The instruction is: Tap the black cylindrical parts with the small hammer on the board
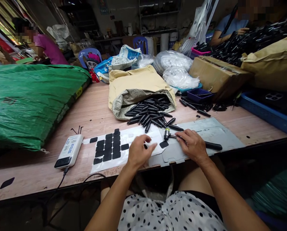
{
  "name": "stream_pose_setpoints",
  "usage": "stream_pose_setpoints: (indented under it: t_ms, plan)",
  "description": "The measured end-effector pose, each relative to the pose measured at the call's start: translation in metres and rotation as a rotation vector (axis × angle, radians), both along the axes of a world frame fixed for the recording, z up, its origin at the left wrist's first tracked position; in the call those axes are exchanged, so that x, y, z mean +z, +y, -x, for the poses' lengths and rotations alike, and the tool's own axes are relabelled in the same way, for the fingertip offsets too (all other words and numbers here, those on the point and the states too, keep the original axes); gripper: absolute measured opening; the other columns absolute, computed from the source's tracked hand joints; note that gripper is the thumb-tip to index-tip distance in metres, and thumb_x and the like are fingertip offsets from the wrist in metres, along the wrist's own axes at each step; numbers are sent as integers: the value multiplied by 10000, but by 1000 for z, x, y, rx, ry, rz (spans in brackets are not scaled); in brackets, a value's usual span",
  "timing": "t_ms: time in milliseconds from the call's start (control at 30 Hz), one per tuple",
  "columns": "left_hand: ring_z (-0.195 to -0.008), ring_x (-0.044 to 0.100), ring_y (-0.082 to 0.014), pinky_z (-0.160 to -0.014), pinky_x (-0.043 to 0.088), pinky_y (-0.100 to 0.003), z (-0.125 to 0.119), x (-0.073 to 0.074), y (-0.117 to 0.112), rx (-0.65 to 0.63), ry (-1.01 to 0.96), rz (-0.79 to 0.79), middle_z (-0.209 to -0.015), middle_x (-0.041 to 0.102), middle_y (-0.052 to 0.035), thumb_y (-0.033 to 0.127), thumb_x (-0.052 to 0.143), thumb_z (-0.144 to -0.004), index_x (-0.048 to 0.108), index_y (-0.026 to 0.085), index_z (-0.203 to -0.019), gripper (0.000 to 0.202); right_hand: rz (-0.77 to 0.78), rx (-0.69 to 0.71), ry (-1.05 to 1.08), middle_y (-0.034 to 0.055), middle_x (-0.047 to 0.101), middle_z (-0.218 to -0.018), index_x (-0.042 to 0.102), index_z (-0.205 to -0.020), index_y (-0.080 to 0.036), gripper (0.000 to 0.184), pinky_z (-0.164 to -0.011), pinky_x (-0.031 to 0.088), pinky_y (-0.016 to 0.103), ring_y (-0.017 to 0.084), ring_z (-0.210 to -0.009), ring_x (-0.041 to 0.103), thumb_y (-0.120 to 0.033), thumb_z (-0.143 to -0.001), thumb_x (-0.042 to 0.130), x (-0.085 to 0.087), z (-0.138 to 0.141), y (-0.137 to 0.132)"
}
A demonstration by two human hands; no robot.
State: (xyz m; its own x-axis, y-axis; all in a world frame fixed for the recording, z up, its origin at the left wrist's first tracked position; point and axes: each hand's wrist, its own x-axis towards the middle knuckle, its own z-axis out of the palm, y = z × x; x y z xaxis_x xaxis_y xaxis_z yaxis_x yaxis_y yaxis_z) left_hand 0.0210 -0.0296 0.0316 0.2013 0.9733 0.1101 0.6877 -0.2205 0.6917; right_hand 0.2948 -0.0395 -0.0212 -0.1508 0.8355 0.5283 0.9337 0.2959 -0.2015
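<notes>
My left hand (139, 153) rests on a white backing sheet (134, 136) that carries several black adhesive pads (109, 148); its fingers are curled in a pinch over a small black piece I cannot make out. My right hand (192, 144) lies on a grey metal plate (211, 133), fingers closed round the shaft of a small hammer (169, 134) whose black grip sticks out to the right. One loose black pad (163, 144) lies between the two hands. Just beyond, an open tan sack (136, 86) spills black cylindrical handles (150, 114) onto the wooden table (92, 109).
A white power bank (69, 150) with a cable sits near the table's front left. A large green sack (30, 99) fills the left side. Cardboard box (215, 75), blue trays (266, 110) and plastic bags stand at the right and back. Other people work at the far left and far right.
</notes>
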Motion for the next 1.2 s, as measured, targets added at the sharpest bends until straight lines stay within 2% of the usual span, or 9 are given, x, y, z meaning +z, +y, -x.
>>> stream_pose_setpoints:
  t_ms: [100,167,300,433,633,800,1000,1133,1200]
  plan:
    - [-985,605,-265,-835,476,-368,-13,-6,39,269,143,-121,-941,685,-57,411,773,-845,675,217,-940,237,-10,8,6,47,659,-932,746,-1122,-246,231,-809,427,350,205,-881,559,-309,-994,565,0,0,0]
    - [-1014,593,-286,-832,464,-376,-16,-11,56,323,222,-111,-947,679,-67,434,766,-848,680,217,-913,243,-20,13,11,46,660,-928,745,-1122,-245,228,-810,430,344,202,-877,564,-298,-991,566,0,-1,0]
    - [-994,583,-280,-820,440,-372,-2,-17,64,251,256,-47,-912,686,-50,368,750,-855,700,230,-869,148,-18,14,18,49,663,-933,744,-1125,-237,229,-811,439,340,203,-883,575,-307,-980,581,1,0,0]
    - [-908,574,-236,-788,432,-340,17,-20,51,63,107,-19,-816,678,-12,316,813,-785,721,246,-860,138,-3,10,12,49,663,-943,742,-1145,-245,241,-811,440,344,207,-890,578,-337,-979,594,0,0,0]
    - [-987,574,-246,-934,379,-417,17,-27,40,-108,117,-62,-894,719,-2,365,836,-797,760,275,-955,197,3,19,-29,49,654,-919,751,-1131,-250,258,-806,434,348,205,-874,567,-337,-1018,536,1,-2,1]
    - [-1012,572,-249,-934,369,-418,16,-25,42,-116,105,-7,-903,727,-4,375,843,-796,768,275,-939,190,-23,21,85,55,660,-935,727,-1191,-247,285,-826,480,340,211,-918,602,-331,-1029,507,15,12,-7]
    - [-1005,571,-245,-944,368,-419,17,-25,40,-97,66,-9,-898,737,-1,365,849,-793,795,287,-930,167,78,130,316,48,683,-981,653,-1362,-312,375,-802,526,308,185,-888,650,-290,-1038,464,34,59,-21]
    - [-998,564,-242,-929,379,-406,19,-27,40,-106,65,-22,-906,724,-7,379,851,-793,812,303,-924,157,46,173,321,45,665,-927,635,-1406,-317,419,-774,524,293,172,-838,629,-244,-1030,465,33,83,-23]
    - [-973,562,-232,-908,389,-392,20,-27,40,-115,73,-27,-887,710,-8,376,843,-800,811,294,-879,118,21,179,258,45,646,-894,633,-1413,-316,434,-761,512,282,173,-840,618,-214,-1027,460,29,90,-23]
